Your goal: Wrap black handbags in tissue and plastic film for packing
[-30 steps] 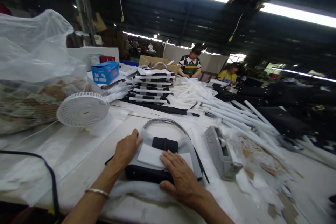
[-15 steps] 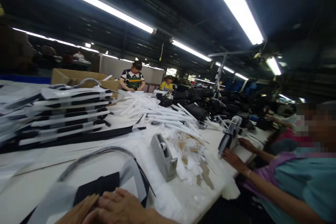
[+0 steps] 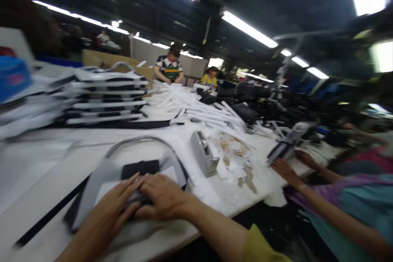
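A bag (image 3: 87, 204) with a curved, wrapped handle (image 3: 138, 140) lies on the white table in front of me, with translucent grey wrapping around it. My left hand (image 3: 112, 202) and my right hand (image 3: 162, 196) meet over its middle, fingertips touching, just below a black piece (image 3: 140, 168). The fingers are bent over something dark that is mostly hidden under them. A long black strap (image 3: 52, 213) runs from the bag toward the lower left. Motion blurs the picture somewhat.
A grey tape dispenser (image 3: 204, 153) stands right of the bag, beside paper scraps (image 3: 235, 151). Wrapped straps are stacked (image 3: 106, 100) at the back left, before a cardboard box (image 3: 107, 58). White rolls (image 3: 211, 112) and black bags (image 3: 245, 110) lie behind. A person's hands (image 3: 287, 172) work at the right.
The view has turned and tilted down, so the scene sits differently. Both my hands and more of the bag now show, and my hands remain together over it.
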Demonstrator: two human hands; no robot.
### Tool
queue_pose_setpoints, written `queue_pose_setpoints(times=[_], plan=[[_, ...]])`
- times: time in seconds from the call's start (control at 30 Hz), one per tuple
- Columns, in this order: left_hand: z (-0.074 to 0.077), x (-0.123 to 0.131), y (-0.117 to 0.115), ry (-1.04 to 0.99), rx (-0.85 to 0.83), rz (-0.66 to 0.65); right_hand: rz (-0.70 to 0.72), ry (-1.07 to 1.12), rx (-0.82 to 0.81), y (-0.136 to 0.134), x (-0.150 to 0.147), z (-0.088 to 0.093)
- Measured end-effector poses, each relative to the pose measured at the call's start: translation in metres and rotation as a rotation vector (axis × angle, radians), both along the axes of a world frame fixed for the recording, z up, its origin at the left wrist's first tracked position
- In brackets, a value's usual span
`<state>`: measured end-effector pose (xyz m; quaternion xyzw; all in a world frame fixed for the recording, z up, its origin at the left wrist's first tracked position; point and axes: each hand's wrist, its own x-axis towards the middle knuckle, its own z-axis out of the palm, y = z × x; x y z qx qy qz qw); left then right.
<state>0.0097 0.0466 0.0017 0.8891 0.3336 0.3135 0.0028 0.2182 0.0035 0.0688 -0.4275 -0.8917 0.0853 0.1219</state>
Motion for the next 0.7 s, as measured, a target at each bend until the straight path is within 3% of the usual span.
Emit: queue_pose_setpoints(times=[0.1, 0.2, 0.33, 0.47, 0.7], plan=[[0.035, -0.001, -0.034, 0.086, -0.091, 0.02, -0.062, 0.051, -0.131, 0.001, 0.004, -0.004], [0.049, 0.004, -0.063, 0.08, -0.07, 0.007, -0.016, 0.068, -0.196, 0.006, 0.009, -0.006], [0.03, 0.004, -0.093, 0.073, 0.019, 0.041, -0.001, 0.054, -0.241, 0.004, 0.011, -0.001], [0.011, 0.011, -0.093, 0.012, 0.113, 0.138, -0.013, 0.025, -0.307, 0.008, 0.012, 0.002], [0.021, 0.022, -0.081, 0.056, 0.222, 0.215, 0.06, 0.045, -0.428, 0.018, 0.016, 0.019]])
